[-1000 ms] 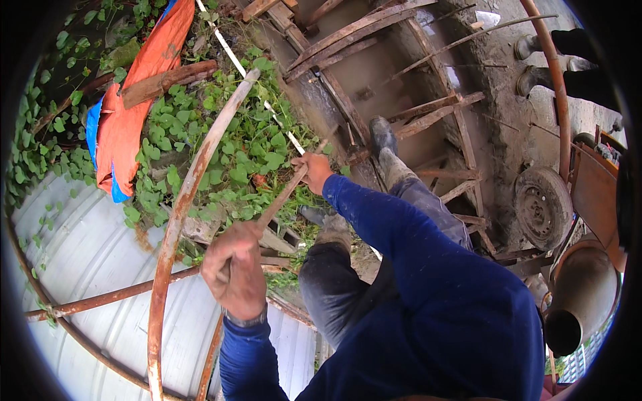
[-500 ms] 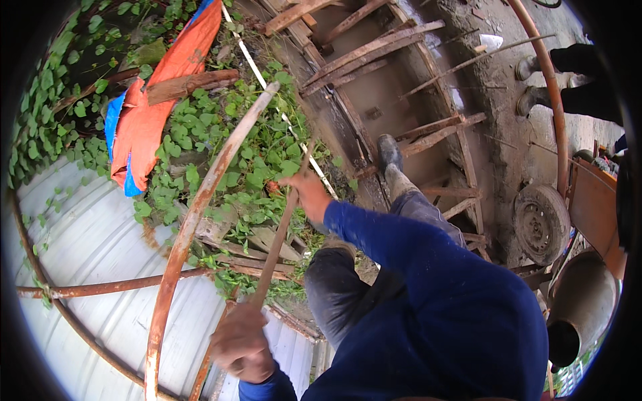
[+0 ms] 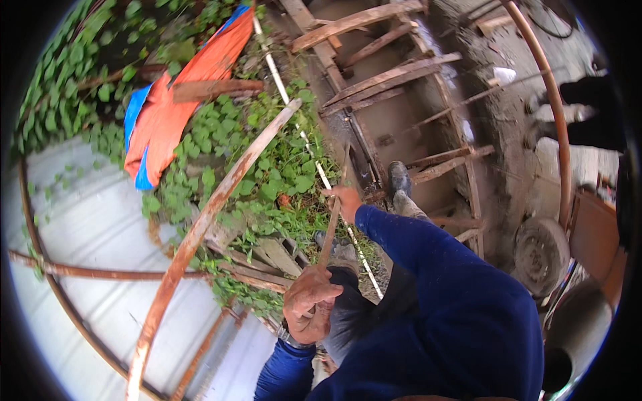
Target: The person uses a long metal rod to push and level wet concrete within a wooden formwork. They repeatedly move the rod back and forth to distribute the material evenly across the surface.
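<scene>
A long wooden pole [image 3: 329,244], like a tool handle, slants up from my left hand toward the timber-edged channel; whatever sits at its far end cannot be made out. My left hand [image 3: 311,302], with a watch at the wrist, is closed around the pole's near end. Farther along it, my right hand [image 3: 346,202] grips the shaft. One of my muddy boots [image 3: 399,179] stands at the channel with its grey-brown wet bottom [image 3: 361,127]; the other is among plants and boards.
Wooden braces [image 3: 394,73] cross the channel. To the left are a rusty pipe [image 3: 207,210], vines [image 3: 247,180], an orange-blue tarp [image 3: 167,127] and metal sheeting [image 3: 100,214]. A white pipe [image 3: 271,63] runs alongside. Right: a wheel [image 3: 542,257] and a person's dark-clad legs [image 3: 588,113].
Both hands have moved right with the pole, my left hand also upward and my right slightly down. The view has shifted, so the surroundings sit differently.
</scene>
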